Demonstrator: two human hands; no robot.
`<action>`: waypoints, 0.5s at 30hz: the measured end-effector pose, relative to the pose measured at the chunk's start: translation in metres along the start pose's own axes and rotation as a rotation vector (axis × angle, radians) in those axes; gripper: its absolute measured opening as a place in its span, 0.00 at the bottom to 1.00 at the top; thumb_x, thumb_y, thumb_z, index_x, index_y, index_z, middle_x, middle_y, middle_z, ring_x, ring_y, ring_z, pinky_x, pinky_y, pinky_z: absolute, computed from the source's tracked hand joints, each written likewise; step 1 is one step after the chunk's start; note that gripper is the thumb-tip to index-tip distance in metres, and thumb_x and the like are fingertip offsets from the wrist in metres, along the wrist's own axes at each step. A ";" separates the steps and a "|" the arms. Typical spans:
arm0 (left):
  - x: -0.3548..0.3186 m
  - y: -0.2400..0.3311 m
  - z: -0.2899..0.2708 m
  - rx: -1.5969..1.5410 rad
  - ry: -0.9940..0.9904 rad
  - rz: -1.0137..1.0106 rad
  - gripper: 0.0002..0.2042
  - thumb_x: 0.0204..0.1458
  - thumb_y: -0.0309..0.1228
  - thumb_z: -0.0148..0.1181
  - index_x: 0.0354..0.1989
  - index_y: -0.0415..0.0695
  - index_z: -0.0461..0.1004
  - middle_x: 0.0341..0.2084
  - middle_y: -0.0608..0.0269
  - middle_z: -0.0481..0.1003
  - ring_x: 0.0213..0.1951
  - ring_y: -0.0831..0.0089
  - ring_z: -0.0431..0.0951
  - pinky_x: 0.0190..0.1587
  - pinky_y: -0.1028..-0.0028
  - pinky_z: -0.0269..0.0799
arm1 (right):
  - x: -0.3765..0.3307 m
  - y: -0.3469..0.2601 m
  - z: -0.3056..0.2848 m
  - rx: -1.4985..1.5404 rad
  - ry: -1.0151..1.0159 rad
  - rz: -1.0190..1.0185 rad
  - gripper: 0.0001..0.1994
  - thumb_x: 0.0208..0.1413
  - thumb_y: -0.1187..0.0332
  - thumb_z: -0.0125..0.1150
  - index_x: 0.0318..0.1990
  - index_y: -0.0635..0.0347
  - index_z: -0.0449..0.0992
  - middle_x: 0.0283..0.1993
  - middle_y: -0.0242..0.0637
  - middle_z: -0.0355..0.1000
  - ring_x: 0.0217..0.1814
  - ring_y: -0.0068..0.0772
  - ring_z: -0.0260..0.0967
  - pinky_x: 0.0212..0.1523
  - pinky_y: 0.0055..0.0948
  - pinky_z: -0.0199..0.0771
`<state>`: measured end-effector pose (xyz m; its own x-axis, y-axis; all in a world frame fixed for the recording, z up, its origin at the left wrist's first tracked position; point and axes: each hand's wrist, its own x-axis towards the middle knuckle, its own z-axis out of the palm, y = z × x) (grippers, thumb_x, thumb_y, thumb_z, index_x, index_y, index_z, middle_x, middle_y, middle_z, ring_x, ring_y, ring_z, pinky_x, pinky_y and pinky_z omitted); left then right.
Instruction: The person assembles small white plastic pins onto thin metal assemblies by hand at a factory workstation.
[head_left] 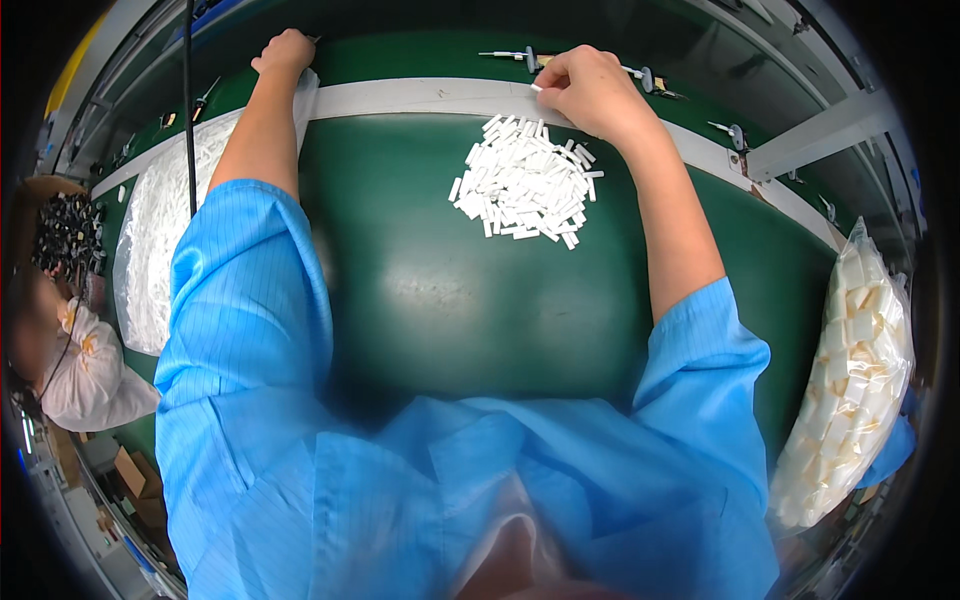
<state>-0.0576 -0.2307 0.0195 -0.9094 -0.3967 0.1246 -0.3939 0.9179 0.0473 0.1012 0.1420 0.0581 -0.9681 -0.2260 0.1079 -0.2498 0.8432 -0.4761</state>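
My right hand (590, 90) is at the far side of the green mat, fingers pinched on a small white plastic piece (536, 88) just above the grey strip (400, 98). A heap of several small white plastic pieces (525, 180) lies right below that hand. My left hand (284, 50) reaches far out to the upper left, fingers curled at the top corner of a clear plastic bag (160, 230); what it holds is hidden. Thin metal pins with dark round collars (530, 58) lie on the belt beyond the right hand.
A clear bag full of white and cream pieces (850, 380) sits at the right edge. A metal rail (830, 130) crosses the upper right. Another person in white (80, 370) sits at the left beside a tray of dark parts (65, 230). A black cable (188, 110) hangs down.
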 end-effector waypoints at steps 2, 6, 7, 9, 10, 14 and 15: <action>0.000 0.004 -0.001 -0.011 0.016 0.045 0.21 0.53 0.45 0.52 0.51 0.49 0.73 0.51 0.52 0.72 0.55 0.55 0.70 0.55 0.55 0.61 | -0.001 0.002 0.000 -0.022 0.102 -0.090 0.10 0.47 0.71 0.61 0.36 0.68 0.79 0.32 0.45 0.77 0.32 0.36 0.75 0.40 0.28 0.75; 0.018 -0.002 -0.003 0.031 0.007 0.312 0.18 0.50 0.40 0.57 0.45 0.41 0.75 0.43 0.46 0.75 0.47 0.53 0.76 0.50 0.62 0.72 | 0.003 -0.016 0.002 0.056 0.115 -0.089 0.11 0.49 0.69 0.62 0.39 0.66 0.78 0.32 0.40 0.77 0.33 0.29 0.75 0.40 0.24 0.74; 0.010 0.022 -0.004 -0.321 -0.121 0.236 0.18 0.50 0.39 0.56 0.46 0.42 0.74 0.44 0.47 0.75 0.47 0.53 0.76 0.50 0.62 0.72 | 0.003 -0.009 0.004 0.232 0.076 0.017 0.11 0.50 0.68 0.62 0.39 0.65 0.78 0.32 0.38 0.77 0.33 0.25 0.73 0.38 0.22 0.72; -0.006 0.060 0.001 -0.950 -0.287 0.160 0.19 0.51 0.39 0.54 0.50 0.44 0.72 0.47 0.49 0.74 0.48 0.52 0.76 0.50 0.60 0.72 | 0.006 -0.004 0.013 0.418 0.037 0.100 0.11 0.51 0.68 0.62 0.40 0.65 0.78 0.31 0.35 0.76 0.33 0.22 0.72 0.36 0.20 0.71; -0.010 0.067 0.006 -1.231 -0.314 0.174 0.20 0.52 0.39 0.53 0.53 0.46 0.70 0.49 0.51 0.73 0.49 0.52 0.75 0.51 0.59 0.71 | 0.011 -0.004 0.024 0.583 0.042 0.100 0.11 0.52 0.68 0.62 0.40 0.65 0.77 0.31 0.34 0.76 0.32 0.19 0.71 0.34 0.19 0.70; -0.099 0.159 -0.009 -2.026 -0.790 0.182 0.10 0.63 0.30 0.38 0.34 0.39 0.64 0.23 0.63 0.67 0.18 0.80 0.61 0.18 0.82 0.57 | 0.011 0.027 0.041 0.868 0.114 0.185 0.11 0.52 0.68 0.61 0.40 0.66 0.76 0.30 0.33 0.75 0.29 0.18 0.69 0.30 0.18 0.68; -0.110 0.165 -0.009 -2.126 -0.861 0.150 0.10 0.63 0.30 0.38 0.34 0.39 0.64 0.22 0.63 0.67 0.17 0.79 0.61 0.18 0.81 0.56 | 0.011 0.023 0.041 0.870 0.110 0.180 0.11 0.52 0.68 0.61 0.40 0.66 0.76 0.30 0.33 0.75 0.29 0.18 0.69 0.30 0.18 0.68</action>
<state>-0.0214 -0.0358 0.0228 -0.9609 0.2716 -0.0535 -0.2128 -0.6011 0.7703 0.0853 0.1388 0.0122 -0.9988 -0.0400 0.0294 -0.0362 0.1832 -0.9824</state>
